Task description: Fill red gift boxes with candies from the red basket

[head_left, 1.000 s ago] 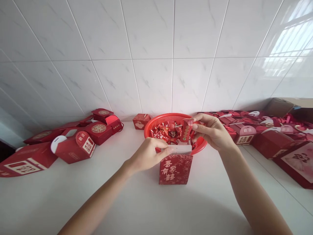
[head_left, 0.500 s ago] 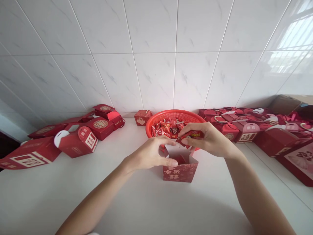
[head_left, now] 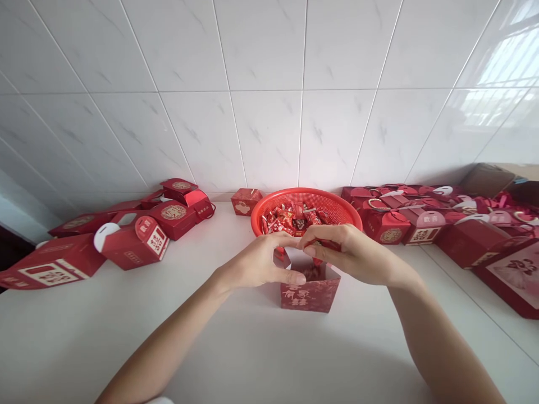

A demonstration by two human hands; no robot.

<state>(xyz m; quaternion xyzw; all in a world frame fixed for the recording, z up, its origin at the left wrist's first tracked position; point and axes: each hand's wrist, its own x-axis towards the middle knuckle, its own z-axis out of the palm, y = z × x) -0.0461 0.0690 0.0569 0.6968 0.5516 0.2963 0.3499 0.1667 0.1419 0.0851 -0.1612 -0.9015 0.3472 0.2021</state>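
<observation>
An open-topped red box (head_left: 310, 295) with pale lettering stands upright on the white table. My left hand (head_left: 269, 261) grips its left side, thumb on the front rim and fingers towards the back. Over the box's back right edge, my right hand (head_left: 351, 252) is closed on red-wrapped candy, mostly hidden by the fingers. Something red shows inside the box. Right behind it sits a red plastic basket (head_left: 337, 205) holding many wrapped candies (head_left: 286, 219).
Several red gift boxes (head_left: 135, 244) lie at the left. A small red box (head_left: 246, 201) is left of the basket. Many more red boxes (head_left: 475, 241) crowd the right, near a cardboard box (head_left: 490, 178). A tiled wall (head_left: 265, 134) rises behind.
My right hand has lowered and moved slightly left, bringing the candy closer to the box opening. The left hand and the box have hardly moved.
</observation>
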